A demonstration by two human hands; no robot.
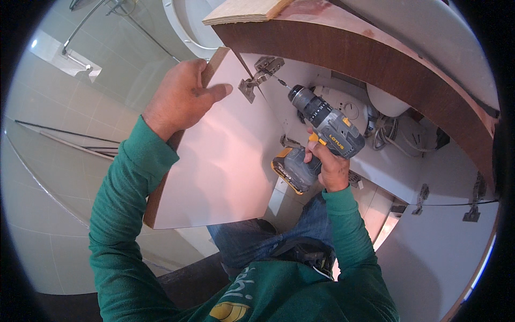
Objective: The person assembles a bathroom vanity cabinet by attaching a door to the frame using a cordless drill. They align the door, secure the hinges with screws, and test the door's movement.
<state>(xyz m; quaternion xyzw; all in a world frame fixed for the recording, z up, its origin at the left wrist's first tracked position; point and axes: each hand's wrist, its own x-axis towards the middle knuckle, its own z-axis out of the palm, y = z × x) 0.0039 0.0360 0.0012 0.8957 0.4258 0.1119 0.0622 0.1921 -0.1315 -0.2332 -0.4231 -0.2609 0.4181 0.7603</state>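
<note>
A white cabinet door (pixel 220 166) with a brown edge hangs at an angle in front of me. My left hand (pixel 182 99) grips its upper edge, the thumb lying on the white face. In my right hand (pixel 331 167) is a grey and yellow cordless drill (pixel 335 129), held by its handle with the fingers near the trigger. Its driver bit (pixel 282 82) points at the upper metal hinge (pixel 260 75), which joins the door to the cabinet side. Whether the tip touches a screw is too small to tell. Partly behind the drill's battery sits a lower hinge (pixel 289 141).
The cabinet (pixel 354 48) has a curved brown front rail; inside are a white appliance (pixel 338 102) and a coiled cable (pixel 387 134). A second white door (pixel 424 257) stands open at the right on its hinges. A toilet (pixel 193 24) is at the back left, beside a tiled wall.
</note>
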